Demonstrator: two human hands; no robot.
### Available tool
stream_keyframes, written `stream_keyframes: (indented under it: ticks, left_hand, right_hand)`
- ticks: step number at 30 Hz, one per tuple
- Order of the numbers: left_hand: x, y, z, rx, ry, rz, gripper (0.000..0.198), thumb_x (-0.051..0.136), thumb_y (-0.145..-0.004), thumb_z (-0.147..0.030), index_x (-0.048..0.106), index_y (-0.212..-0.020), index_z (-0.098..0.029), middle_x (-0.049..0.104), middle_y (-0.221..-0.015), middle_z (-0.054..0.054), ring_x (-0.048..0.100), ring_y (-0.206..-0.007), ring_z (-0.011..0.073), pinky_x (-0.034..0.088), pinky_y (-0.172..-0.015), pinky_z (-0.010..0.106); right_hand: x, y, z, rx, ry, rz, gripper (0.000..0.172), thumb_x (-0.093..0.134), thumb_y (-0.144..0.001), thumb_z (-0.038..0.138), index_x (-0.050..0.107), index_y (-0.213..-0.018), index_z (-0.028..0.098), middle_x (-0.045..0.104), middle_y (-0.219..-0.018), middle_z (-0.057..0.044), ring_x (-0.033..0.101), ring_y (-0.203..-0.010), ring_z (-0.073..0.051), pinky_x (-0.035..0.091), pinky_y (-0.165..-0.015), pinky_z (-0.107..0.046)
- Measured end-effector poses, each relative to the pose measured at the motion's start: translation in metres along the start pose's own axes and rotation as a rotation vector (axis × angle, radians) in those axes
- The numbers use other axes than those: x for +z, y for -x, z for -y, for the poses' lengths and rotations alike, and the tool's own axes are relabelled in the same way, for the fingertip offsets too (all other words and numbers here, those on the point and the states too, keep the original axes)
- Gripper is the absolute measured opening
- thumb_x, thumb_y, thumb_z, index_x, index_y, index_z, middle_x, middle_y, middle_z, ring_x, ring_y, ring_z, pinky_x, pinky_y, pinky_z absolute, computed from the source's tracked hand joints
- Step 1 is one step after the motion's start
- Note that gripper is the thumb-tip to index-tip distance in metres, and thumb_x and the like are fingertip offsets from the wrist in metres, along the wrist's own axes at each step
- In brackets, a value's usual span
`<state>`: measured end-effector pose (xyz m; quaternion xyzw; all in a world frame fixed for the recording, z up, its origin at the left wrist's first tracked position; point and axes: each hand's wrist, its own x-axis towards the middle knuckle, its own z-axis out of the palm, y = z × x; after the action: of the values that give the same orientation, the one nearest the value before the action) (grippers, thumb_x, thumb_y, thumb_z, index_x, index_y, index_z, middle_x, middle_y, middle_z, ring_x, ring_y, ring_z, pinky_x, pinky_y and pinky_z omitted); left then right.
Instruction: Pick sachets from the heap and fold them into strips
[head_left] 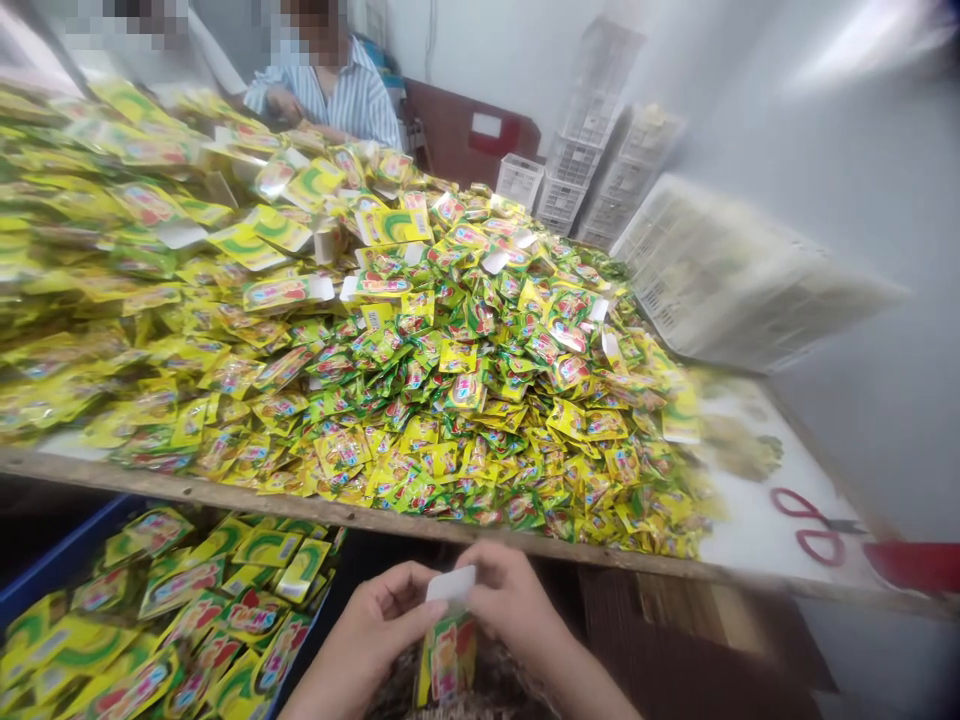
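Both hands meet low in the head view, just in front of the table's front edge. Between them is a small yellow-green box (448, 655) with its white end flap (451, 586) raised. My left hand (390, 618) grips the box from the left, thumb on its front below the flap. From the right, my right hand (510, 600) pinches the flap and upper corner, its fingers bent. A large heap of yellow and green packets (457, 390) covers the table beyond, with some flat boxes (394, 226) lying on top.
A blue bin (64, 555) of filled boxes stands at lower left. Red-handled scissors (819, 530) and a red object (911, 566) lie at the table's right. White crates (574, 160) are stacked behind; another crate (735, 270) tilts on the table. A person in a striped shirt (352, 100) sits across.
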<state>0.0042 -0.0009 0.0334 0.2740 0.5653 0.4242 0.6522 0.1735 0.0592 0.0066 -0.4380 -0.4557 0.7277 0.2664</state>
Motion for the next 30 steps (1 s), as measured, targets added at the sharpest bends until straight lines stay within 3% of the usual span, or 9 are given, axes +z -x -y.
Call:
stream_keyframes:
  ticks: [5, 10, 15, 18, 24, 27, 30]
  left_hand:
    - [-0.009, -0.005, 0.009, 0.067, -0.196, -0.129, 0.023, 0.075, -0.075, -0.038, 0.081, -0.091, -0.022, 0.079, -0.096, 0.006, 0.069, -0.095, 0.0271, 0.052, -0.087, 0.029]
    - [-0.003, -0.001, 0.005, 0.102, -0.195, -0.102, 0.027, 0.068, -0.081, -0.041, 0.08, -0.098, -0.024, 0.08, -0.093, 0.004, 0.07, -0.088, 0.0264, 0.054, -0.079, 0.027]
    - [-0.008, -0.009, 0.004, 0.136, -0.286, -0.076, 0.021, 0.071, -0.078, -0.037, 0.082, -0.089, -0.023, 0.08, -0.087, 0.005, 0.071, -0.084, 0.0257, 0.054, -0.078, 0.026]
    - [-0.013, -0.012, 0.008, 0.156, -0.311, -0.11, 0.02, 0.071, -0.078, -0.037, 0.082, -0.087, -0.023, 0.081, -0.09, 0.006, 0.072, -0.087, 0.027, 0.054, -0.081, 0.028]
    - [-0.009, -0.009, 0.009, 0.133, -0.272, -0.09, 0.029, 0.07, -0.08, -0.038, 0.077, -0.102, -0.021, 0.079, -0.094, 0.007, 0.071, -0.088, 0.0256, 0.053, -0.081, 0.029]
    - [-0.007, -0.011, 0.006, 0.135, -0.3, -0.106, 0.026, 0.069, -0.08, -0.039, 0.077, -0.094, -0.018, 0.078, -0.082, 0.006, 0.069, -0.078, 0.0236, 0.052, -0.07, 0.027]
    - [-0.008, -0.011, 0.005, 0.197, -0.393, -0.068, 0.023, 0.069, -0.08, -0.039, 0.079, -0.081, -0.018, 0.077, -0.078, 0.007, 0.068, -0.075, 0.0233, 0.052, -0.068, 0.027]
  right_hand:
    - [-0.006, 0.0, 0.005, -0.097, 0.002, 0.017, 0.023, 0.073, -0.074, 0.037, 0.079, -0.082, 0.017, 0.065, -0.076, -0.004, 0.056, -0.052, -0.011, 0.047, -0.045, -0.021]
    - [-0.003, 0.005, 0.006, -0.003, -0.087, 0.009, 0.029, 0.081, -0.066, 0.041, 0.079, -0.083, 0.018, 0.065, -0.067, -0.002, 0.057, -0.053, -0.013, 0.047, -0.044, -0.021]
    - [0.001, 0.006, 0.0, -0.142, 0.142, -0.092, 0.024, 0.077, -0.072, 0.042, 0.081, -0.084, 0.021, 0.06, -0.072, -0.003, 0.057, -0.048, -0.011, 0.047, -0.041, -0.021]
    - [-0.001, 0.005, -0.002, -0.181, 0.183, -0.075, 0.025, 0.073, -0.076, 0.044, 0.081, -0.09, 0.024, 0.063, -0.076, -0.005, 0.057, -0.047, -0.011, 0.048, -0.042, -0.022]
    - [0.0, 0.004, 0.007, -0.055, 0.096, -0.036, 0.026, 0.081, -0.067, 0.042, 0.08, -0.078, 0.019, 0.068, -0.072, -0.005, 0.06, -0.054, -0.015, 0.05, -0.045, -0.023]
    - [0.003, 0.002, 0.008, 0.024, 0.043, -0.058, 0.03, 0.083, -0.063, 0.043, 0.077, -0.074, 0.017, 0.066, -0.061, -0.002, 0.059, -0.05, -0.014, 0.047, -0.044, -0.022]
    - [0.004, 0.003, 0.009, 0.002, 0.09, -0.053, 0.029, 0.083, -0.063, 0.043, 0.075, -0.066, 0.016, 0.065, -0.06, -0.002, 0.056, -0.047, -0.013, 0.046, -0.043, -0.022]
